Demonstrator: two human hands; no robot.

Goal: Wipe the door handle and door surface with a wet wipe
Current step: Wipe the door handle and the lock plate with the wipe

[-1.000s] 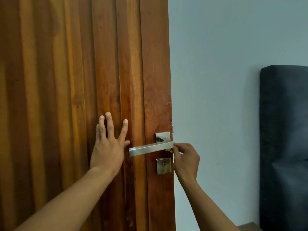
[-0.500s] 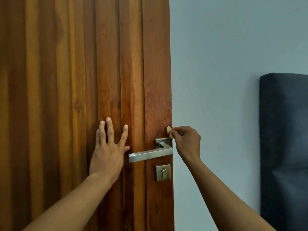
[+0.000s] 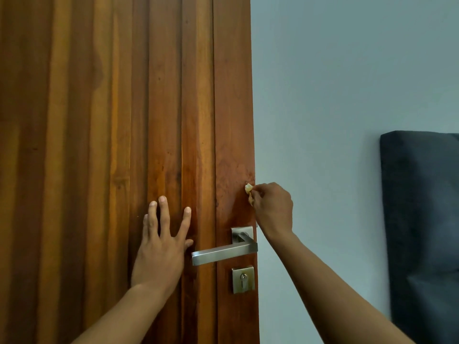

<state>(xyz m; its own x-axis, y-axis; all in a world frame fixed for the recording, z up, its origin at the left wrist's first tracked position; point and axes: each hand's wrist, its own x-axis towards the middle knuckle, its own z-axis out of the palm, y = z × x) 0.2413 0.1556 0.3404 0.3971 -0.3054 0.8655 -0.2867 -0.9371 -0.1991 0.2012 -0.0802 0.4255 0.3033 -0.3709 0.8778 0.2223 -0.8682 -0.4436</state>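
A brown wooden door (image 3: 111,120) with vertical grooves fills the left half of the view. Its brushed metal lever handle (image 3: 223,253) points left, with a square keyhole plate (image 3: 243,279) below it. My left hand (image 3: 161,244) presses flat on the door, fingers spread, just left of the lever's tip. My right hand (image 3: 272,207) pinches a small crumpled wet wipe (image 3: 248,188) against the door's right edge, a little above the handle.
A pale blue-grey wall (image 3: 323,95) lies right of the door edge. A dark grey padded panel (image 3: 422,219) stands against it at the far right.
My right hand has moved up with the wipe from the handle's base to the door edge above it. My left hand stays flat on the door.
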